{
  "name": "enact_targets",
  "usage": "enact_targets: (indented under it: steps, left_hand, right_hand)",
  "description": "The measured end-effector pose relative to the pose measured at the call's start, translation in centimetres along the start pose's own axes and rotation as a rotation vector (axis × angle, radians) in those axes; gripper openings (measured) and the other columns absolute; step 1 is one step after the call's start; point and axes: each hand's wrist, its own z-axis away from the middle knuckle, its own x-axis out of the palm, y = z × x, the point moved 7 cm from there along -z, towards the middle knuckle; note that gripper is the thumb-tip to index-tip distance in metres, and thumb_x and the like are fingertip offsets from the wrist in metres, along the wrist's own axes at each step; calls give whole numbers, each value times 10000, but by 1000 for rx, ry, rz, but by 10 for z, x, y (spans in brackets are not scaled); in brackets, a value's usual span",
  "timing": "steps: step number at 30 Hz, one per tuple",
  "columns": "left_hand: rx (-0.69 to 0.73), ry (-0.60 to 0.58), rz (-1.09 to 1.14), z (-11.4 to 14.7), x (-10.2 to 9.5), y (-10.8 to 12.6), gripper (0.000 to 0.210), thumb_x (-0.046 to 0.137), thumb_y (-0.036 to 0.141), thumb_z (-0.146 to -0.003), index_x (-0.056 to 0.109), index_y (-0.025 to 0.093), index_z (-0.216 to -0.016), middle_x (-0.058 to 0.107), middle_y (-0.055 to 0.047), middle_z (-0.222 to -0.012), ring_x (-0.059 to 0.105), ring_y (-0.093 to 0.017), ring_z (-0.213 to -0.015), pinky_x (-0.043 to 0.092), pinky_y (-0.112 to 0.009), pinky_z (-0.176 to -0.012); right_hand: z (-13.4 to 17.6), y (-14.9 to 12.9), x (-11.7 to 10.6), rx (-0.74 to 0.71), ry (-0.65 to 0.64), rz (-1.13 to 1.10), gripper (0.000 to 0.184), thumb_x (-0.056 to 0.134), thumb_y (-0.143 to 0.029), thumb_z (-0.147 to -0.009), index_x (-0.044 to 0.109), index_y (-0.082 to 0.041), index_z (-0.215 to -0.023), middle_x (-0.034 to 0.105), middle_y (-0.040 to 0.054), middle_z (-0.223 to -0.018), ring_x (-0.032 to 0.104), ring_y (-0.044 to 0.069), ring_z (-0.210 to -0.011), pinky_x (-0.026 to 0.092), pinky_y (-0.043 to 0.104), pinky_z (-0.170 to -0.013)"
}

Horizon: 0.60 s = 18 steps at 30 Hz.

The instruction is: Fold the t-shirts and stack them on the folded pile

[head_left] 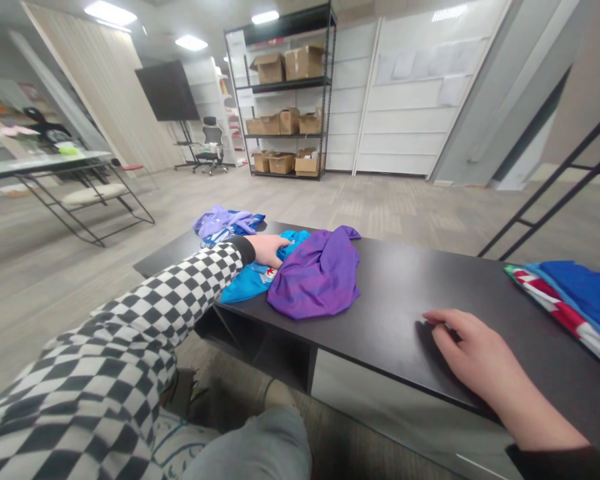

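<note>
My left hand [269, 251], in a black-and-white checked sleeve, reaches across the low black table [390, 280]. Its fingers and thumb close on a bunched bright blue garment [245, 283] with a small red-and-white print. Against that garment, partly over it, lies a crumpled purple cloth [320, 277]. My right hand [467, 350] hovers at or just above the bare tabletop, loosely bent with the index finger stretched out and nothing in it. Whether it touches the surface I cannot tell.
Lilac and blue-white cloth [225, 223] lies at the table's far left end. A stack of folded fabrics [575, 300], blue over red and white, sits at the right. Black metal bars [555, 180] slant up beyond it. Shelving with cardboard boxes [283, 160] stands behind.
</note>
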Motion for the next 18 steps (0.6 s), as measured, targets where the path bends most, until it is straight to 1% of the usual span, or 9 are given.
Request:
enact_targets:
  steps: [2, 3, 5, 7, 9, 12, 14, 15, 18]
  left_hand:
    - [25, 25, 76, -2, -2, 9, 553, 815, 465, -828, 815, 208, -1318, 835, -87, -1308, 771, -317, -1198, 579, -341, -1066]
    - [18, 83, 150, 0, -10, 5, 454, 797, 420, -820, 831, 210, -1221, 850, -69, -1202, 783, -307, -1122, 592, -343, -1021]
    - [-71, 323, 307, 10, -41, -21, 276, 758, 350, -818, 824, 209, -1045, 838, -40, -1028, 781, -280, -999, 605, -343, -946]
    - [-233, 663, 404, 34, -81, -63, 189, 682, 316, -886, 780, 186, -983, 812, -51, -985, 763, -259, -972, 605, -356, -917]
    - [-401, 967, 398, 67, -114, -105, 256, 553, 299, -1011, 740, 134, -1068, 796, -94, -1088, 736, -250, -1061, 581, -396, -960]
    - [-657, 1224, 252, 116, -135, -151, 373, 444, 282, -1153, 636, 40, -1361, 720, -150, -1379, 653, -266, -1299, 506, -478, -1118]
    - [-784, 1228, 145, 138, -126, -171, 440, 486, 290, -1178, 533, 25, -1527, 617, -181, -1549, 563, -297, -1449, 435, -511, -1255]
    - [-814, 1176, 115, 144, -114, -179, 464, 544, 289, -1160, 526, 40, -1550, 588, -188, -1580, 539, -312, -1485, 410, -511, -1301]
    - [-802, 891, 158, 143, -62, -198, 421, 744, 285, -1011, 690, 113, -1391, 679, -196, -1437, 640, -377, -1393, 484, -505, -1262]
  right_hand:
    - [1, 1, 1, -11, 14, 6, 352, 521, -380, -981, 843, -245, -1022, 879, 113, -1052, 848, 325, -1014, 688, 482, -968]
    - [1, 1, 1, -15, 18, 7, 356, 517, -378, -983, 844, -243, -1021, 878, 111, -1047, 847, 324, -1008, 689, 485, -965]
    - [2, 0, 1, -21, 17, 3, 364, 511, -377, -988, 845, -236, -1018, 875, 113, -1032, 845, 326, -995, 691, 492, -960]
    - [1, -2, 1, -23, 2, -4, 362, 517, -380, -987, 846, -232, -1018, 872, 118, -1025, 842, 329, -995, 691, 494, -964]
    - [0, -3, 0, -6, -15, -7, 352, 529, -383, -980, 845, -233, -1018, 872, 125, -1038, 841, 335, -1009, 689, 495, -972]
    - [-2, -3, -2, 42, -28, -9, 368, 521, -393, -968, 848, -227, -998, 877, 144, -1062, 844, 353, -1036, 688, 508, -985]
    - [-3, -4, -3, 65, -30, -12, 397, 507, -410, -957, 852, -215, -982, 879, 158, -1061, 847, 365, -1038, 688, 521, -989]
    - [-4, -4, -3, 70, -33, -14, 407, 505, -420, -950, 854, -211, -975, 879, 162, -1055, 848, 369, -1033, 689, 526, -989]
    - [-4, -4, -3, 76, -34, -17, 419, 505, -441, -930, 853, -211, -965, 880, 163, -1045, 851, 376, -1023, 690, 540, -991]
